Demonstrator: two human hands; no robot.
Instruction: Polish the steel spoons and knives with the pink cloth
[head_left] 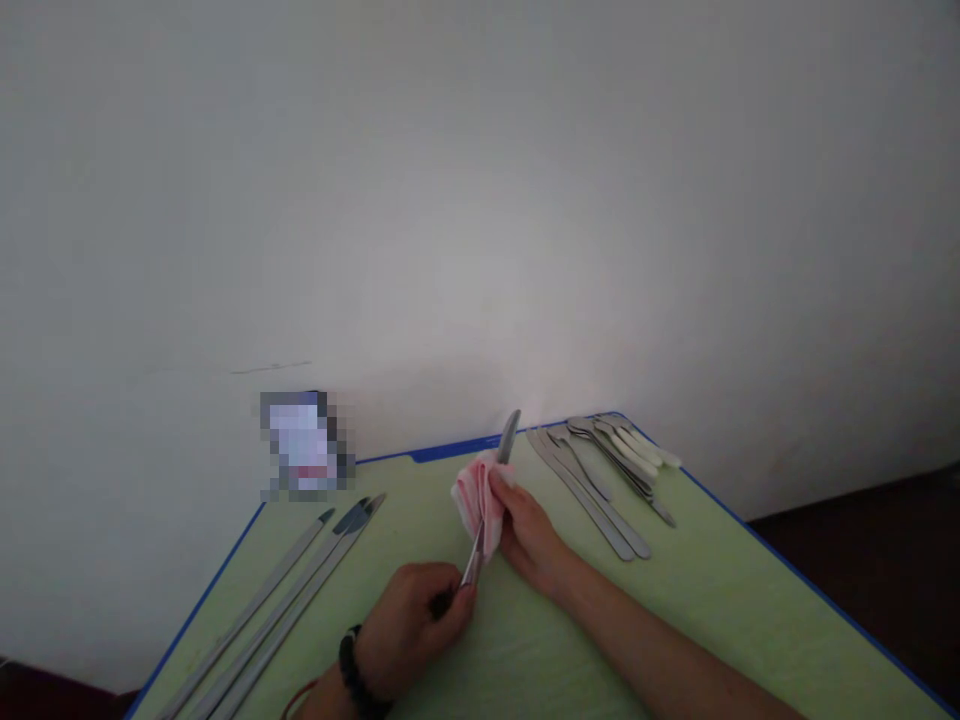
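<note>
A metal table knife (509, 436) is held up over the middle of the table, its blade tip pointing away from me. My left hand (416, 612), with a dark beaded bracelet at the wrist, grips the knife's handle end. A pink and white cloth (477, 497) is wrapped around the knife's middle, hiding that part. My right hand (529, 530) is closed on the cloth, pinching it around the knife. To the right lie several forks (574, 490) and spoons (611, 455); to the left, several table knives (289, 590) lie side by side.
The green tabletop (540, 660) has a blue edge and stands against a pale wall (480, 220). At the back left, a pixelated phone-like object (304, 440) leans upright. Some white-handled cutlery (637, 450) lies at the back right corner.
</note>
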